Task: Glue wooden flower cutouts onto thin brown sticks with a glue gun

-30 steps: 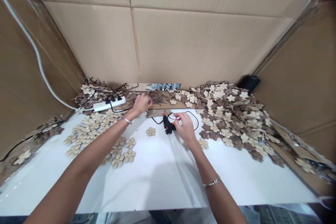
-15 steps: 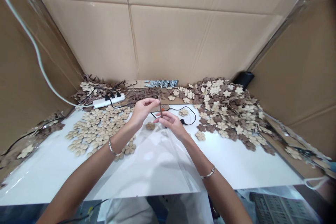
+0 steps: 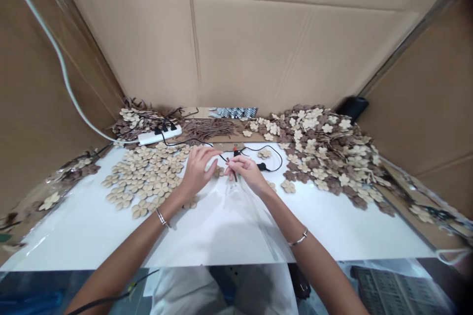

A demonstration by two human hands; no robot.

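Observation:
My right hand (image 3: 248, 171) is closed in a pinch on a thin brown stick (image 3: 234, 174), held just above the white table (image 3: 351, 226). My left hand (image 3: 197, 170) is beside it with its fingers stretched out over a small beige wooden flower (image 3: 219, 172); whether they touch it I cannot tell. A black and orange glue gun (image 3: 236, 151) lies just behind both hands, its black cord (image 3: 275, 155) looping to the right.
Beige flowers (image 3: 148, 174) are spread on the left, and a big heap of beige and brown flowers (image 3: 325, 152) lies on the right. A white power strip (image 3: 159, 135) and a bundle of brown sticks (image 3: 207, 129) lie at the back. Clear plastic film (image 3: 254, 221) drapes the front edge. Cardboard walls (image 3: 258, 54) enclose the table.
My left hand came back from the stick bundle at the rear. My right hand left the glue gun and now pinches a stick, lowered toward the flower in front of me.

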